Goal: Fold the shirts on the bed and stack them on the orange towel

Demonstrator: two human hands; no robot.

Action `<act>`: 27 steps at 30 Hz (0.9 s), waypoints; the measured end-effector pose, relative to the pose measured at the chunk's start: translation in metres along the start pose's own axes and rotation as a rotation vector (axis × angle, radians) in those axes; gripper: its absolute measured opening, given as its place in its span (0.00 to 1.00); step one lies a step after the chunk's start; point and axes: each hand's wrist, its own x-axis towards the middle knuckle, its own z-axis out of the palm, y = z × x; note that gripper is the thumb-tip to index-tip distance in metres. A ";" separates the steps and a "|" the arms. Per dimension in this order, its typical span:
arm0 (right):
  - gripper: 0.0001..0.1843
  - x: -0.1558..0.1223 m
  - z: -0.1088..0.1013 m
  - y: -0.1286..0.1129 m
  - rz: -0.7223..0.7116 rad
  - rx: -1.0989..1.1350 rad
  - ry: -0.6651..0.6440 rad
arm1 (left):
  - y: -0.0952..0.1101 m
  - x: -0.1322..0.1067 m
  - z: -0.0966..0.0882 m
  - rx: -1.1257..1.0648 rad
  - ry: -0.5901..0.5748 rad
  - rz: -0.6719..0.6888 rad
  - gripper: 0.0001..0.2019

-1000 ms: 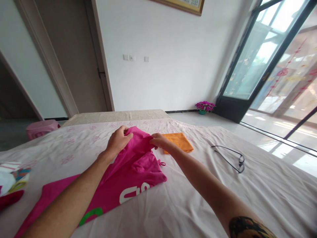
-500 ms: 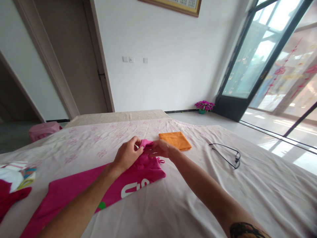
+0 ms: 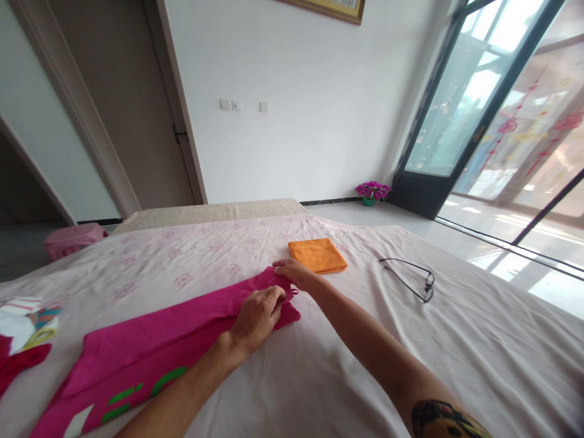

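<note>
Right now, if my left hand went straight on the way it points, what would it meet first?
Your left hand, on the pink garment, would probably meet your right hand first, near the wrist, with the folded orange cloth beyond. Depth is unclear, so it might pass over.

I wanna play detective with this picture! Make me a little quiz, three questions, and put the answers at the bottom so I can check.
1. Pick one. What colour is the garment that the left hand is touching?
A) yellow
B) pink
C) black

2. True or false: the glasses are lying on top of that garment.

3. Look closely: which of the person's own hands is nearer to the folded cloth?

Key:
1. B, pink.
2. False. They lie on the pale sheet, away from the garment.
3. The right hand.
</note>
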 end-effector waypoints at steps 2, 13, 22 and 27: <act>0.20 0.000 0.000 0.000 -0.028 -0.121 0.068 | 0.004 0.002 0.005 -0.062 -0.009 -0.017 0.08; 0.21 -0.040 -0.017 -0.010 -0.265 -0.696 0.242 | -0.016 -0.025 -0.019 -0.347 0.033 -0.083 0.12; 0.23 -0.121 -0.016 -0.015 -0.681 -1.013 -0.253 | -0.111 -0.108 -0.080 0.073 -0.029 -0.135 0.15; 0.15 -0.124 -0.011 -0.011 -0.700 -1.001 -0.215 | -0.128 -0.134 -0.086 0.114 -0.052 -0.184 0.18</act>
